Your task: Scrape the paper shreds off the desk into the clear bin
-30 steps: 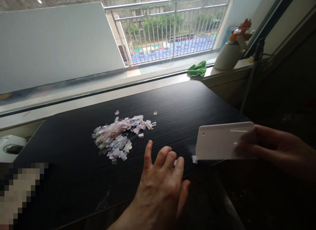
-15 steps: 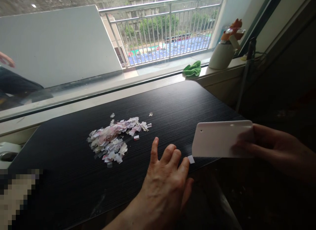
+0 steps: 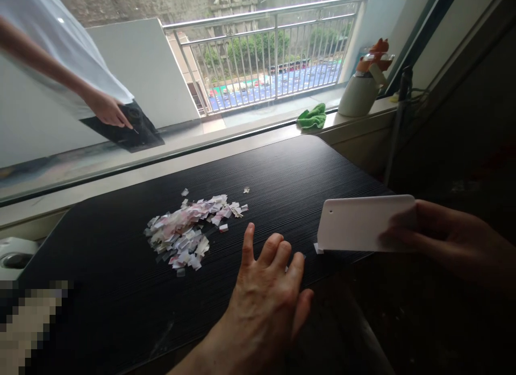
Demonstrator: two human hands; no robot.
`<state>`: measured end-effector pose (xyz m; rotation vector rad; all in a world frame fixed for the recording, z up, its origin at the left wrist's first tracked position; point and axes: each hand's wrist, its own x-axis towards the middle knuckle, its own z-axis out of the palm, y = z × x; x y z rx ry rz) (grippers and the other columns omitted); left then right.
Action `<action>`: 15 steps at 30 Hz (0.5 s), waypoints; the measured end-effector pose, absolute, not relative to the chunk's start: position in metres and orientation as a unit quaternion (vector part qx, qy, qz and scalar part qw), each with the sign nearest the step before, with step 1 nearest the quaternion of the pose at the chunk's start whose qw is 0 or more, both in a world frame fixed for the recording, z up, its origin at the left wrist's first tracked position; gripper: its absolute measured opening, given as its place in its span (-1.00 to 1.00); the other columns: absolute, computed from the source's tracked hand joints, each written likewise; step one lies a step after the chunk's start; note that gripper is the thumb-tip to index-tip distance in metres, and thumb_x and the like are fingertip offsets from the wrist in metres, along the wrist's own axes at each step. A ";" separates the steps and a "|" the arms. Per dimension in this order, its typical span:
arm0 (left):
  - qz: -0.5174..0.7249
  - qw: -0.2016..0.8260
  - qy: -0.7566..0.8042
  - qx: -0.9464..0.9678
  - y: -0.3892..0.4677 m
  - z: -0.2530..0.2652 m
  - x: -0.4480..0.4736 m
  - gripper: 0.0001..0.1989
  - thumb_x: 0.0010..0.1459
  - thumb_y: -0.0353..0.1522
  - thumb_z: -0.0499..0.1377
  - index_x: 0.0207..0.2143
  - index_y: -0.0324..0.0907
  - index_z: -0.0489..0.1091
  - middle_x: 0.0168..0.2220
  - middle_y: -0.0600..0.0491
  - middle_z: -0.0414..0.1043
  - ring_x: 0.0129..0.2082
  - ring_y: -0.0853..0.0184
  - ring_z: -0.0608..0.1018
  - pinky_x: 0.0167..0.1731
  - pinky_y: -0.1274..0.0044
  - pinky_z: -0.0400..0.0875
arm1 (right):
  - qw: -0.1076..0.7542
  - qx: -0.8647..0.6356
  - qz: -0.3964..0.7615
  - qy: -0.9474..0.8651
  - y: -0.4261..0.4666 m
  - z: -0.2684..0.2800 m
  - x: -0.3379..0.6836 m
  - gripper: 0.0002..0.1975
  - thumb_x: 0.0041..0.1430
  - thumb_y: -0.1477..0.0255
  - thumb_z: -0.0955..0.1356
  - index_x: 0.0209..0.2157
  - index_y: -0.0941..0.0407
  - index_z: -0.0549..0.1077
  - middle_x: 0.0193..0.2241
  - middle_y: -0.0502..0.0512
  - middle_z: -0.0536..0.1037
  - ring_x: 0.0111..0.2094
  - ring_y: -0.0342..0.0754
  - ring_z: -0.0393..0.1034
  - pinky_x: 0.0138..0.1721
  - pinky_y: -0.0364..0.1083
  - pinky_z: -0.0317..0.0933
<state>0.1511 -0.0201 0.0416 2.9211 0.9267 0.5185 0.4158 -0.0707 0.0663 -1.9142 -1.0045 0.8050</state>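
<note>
Black, fine-grained tabletop (image 3: 290, 165) stretches from a loose pile of paper scraps (image 3: 181, 224) to its rounded far corner as a left hand (image 3: 266, 289), fingers spread and thumb apart, reaches over the near edge. The right hand (image 3: 447, 235) grips a flat, round-cornered white plate (image 3: 358, 224) with a small hole; a stray scrap (image 3: 318, 249) shows at its lower corner. On the sill (image 3: 137, 172) behind sit a crumpled green cloth (image 3: 312, 117) and an orange-topped jug (image 3: 357, 96). Outside, a person (image 3: 72, 58) appears left of a metal railing (image 3: 276, 58).
</note>
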 end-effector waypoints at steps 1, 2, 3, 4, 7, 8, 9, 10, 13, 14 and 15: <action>0.165 0.017 0.294 0.941 -0.020 0.041 0.152 -0.66 0.19 -0.20 0.14 -0.02 -0.13 0.38 -0.08 0.00 0.40 0.10 0.18 0.33 0.30 0.07 -0.20 | 0.405 -0.758 0.323 -0.396 -0.070 0.066 0.414 -0.58 -0.25 0.03 0.49 -0.39 0.01 0.47 -0.45 0.07 0.58 -0.38 0.09 0.48 -0.42 -0.05 0.37; 0.162 0.017 0.291 0.943 -0.018 0.041 0.153 -0.65 0.19 -0.19 0.13 -0.01 -0.13 0.38 -0.08 0.01 0.40 0.10 0.18 0.32 0.30 0.07 -0.21 | 0.404 -0.757 0.326 -0.396 -0.069 0.065 0.413 -0.60 -0.25 0.04 0.49 -0.41 0.01 0.47 -0.46 0.07 0.58 -0.38 0.10 0.48 -0.42 -0.05 0.37; 0.159 0.014 0.292 0.943 -0.016 0.041 0.154 -0.64 0.19 -0.17 0.13 -0.02 -0.13 0.39 -0.09 0.01 0.40 0.10 0.18 0.32 0.30 0.07 -0.22 | 0.402 -0.756 0.326 -0.400 -0.068 0.065 0.412 -0.61 -0.25 0.05 0.49 -0.44 0.02 0.47 -0.48 0.07 0.57 -0.38 0.09 0.48 -0.42 -0.06 0.37; 0.157 0.008 0.297 0.942 -0.013 0.042 0.153 -0.64 0.19 -0.16 0.12 -0.03 -0.13 0.40 -0.09 0.01 0.40 0.10 0.17 0.32 0.29 0.06 -0.21 | 0.402 -0.755 0.325 -0.404 -0.067 0.064 0.411 -0.63 -0.24 0.06 0.49 -0.47 0.02 0.46 -0.49 0.06 0.56 -0.38 0.09 0.47 -0.41 -0.06 0.36; 0.151 -0.010 0.340 0.928 0.001 0.046 0.145 -0.67 0.20 -0.16 0.10 -0.10 -0.14 0.44 -0.14 -0.01 0.41 0.07 0.14 0.34 0.25 0.01 -0.17 | 0.406 -0.749 0.323 -0.411 -0.063 0.062 0.407 -0.66 -0.24 0.08 0.48 -0.50 0.02 0.46 -0.50 0.04 0.55 -0.39 0.06 0.46 -0.40 -0.07 0.34; 0.144 -0.014 0.358 0.922 0.006 0.048 0.139 -0.69 0.21 -0.17 0.10 -0.13 -0.15 0.45 -0.15 -0.02 0.41 0.05 0.13 0.34 0.24 -0.02 -0.15 | 0.408 -0.746 0.325 -0.414 -0.061 0.060 0.405 -0.66 -0.24 0.08 0.48 -0.51 0.02 0.46 -0.50 0.04 0.55 -0.40 0.07 0.46 -0.40 -0.07 0.34; 0.137 -0.018 0.374 0.917 0.010 0.051 0.133 -0.72 0.22 -0.20 0.09 -0.15 -0.16 0.46 -0.16 -0.02 0.42 0.04 0.12 0.35 0.22 -0.05 -0.13 | 0.407 -0.742 0.329 -0.418 -0.058 0.058 0.402 -0.66 -0.23 0.08 0.48 -0.51 0.02 0.46 -0.50 0.04 0.55 -0.39 0.07 0.46 -0.40 -0.07 0.34; 0.130 -0.021 0.388 0.912 0.013 0.053 0.125 -0.73 0.23 -0.24 0.07 -0.17 -0.16 0.47 -0.18 -0.03 0.42 0.03 0.12 0.36 0.20 -0.06 -0.11 | 0.406 -0.735 0.337 -0.426 -0.055 0.056 0.399 -0.66 -0.22 0.08 0.48 -0.51 0.03 0.46 -0.49 0.04 0.55 -0.39 0.08 0.46 -0.39 -0.06 0.35; 0.132 -0.036 0.420 0.897 0.016 0.057 0.102 -0.77 0.22 -0.35 0.03 -0.25 -0.17 0.49 -0.24 -0.02 0.42 -0.01 0.15 0.38 0.20 -0.04 -0.08 | 0.402 -0.704 0.371 -0.454 -0.046 0.050 0.387 -0.66 -0.16 0.07 0.46 -0.47 0.04 0.47 -0.45 0.06 0.57 -0.36 0.10 0.47 -0.34 -0.04 0.36; 0.138 -0.040 0.428 0.892 0.015 0.058 0.095 -0.78 0.20 -0.38 0.03 -0.27 -0.17 0.49 -0.25 -0.01 0.42 -0.03 0.16 0.39 0.20 -0.03 -0.07 | 0.399 -0.693 0.382 -0.463 -0.044 0.049 0.384 -0.66 -0.14 0.08 0.45 -0.45 0.05 0.48 -0.44 0.06 0.57 -0.36 0.09 0.47 -0.33 -0.05 0.36; 0.145 -0.042 0.436 0.887 0.013 0.058 0.089 -0.78 0.19 -0.40 0.04 -0.27 -0.16 0.49 -0.25 -0.01 0.42 -0.04 0.17 0.39 0.20 -0.02 -0.07 | 0.395 -0.685 0.392 -0.471 -0.042 0.050 0.381 -0.66 -0.14 0.08 0.45 -0.45 0.05 0.48 -0.44 0.06 0.58 -0.36 0.08 0.47 -0.33 -0.05 0.36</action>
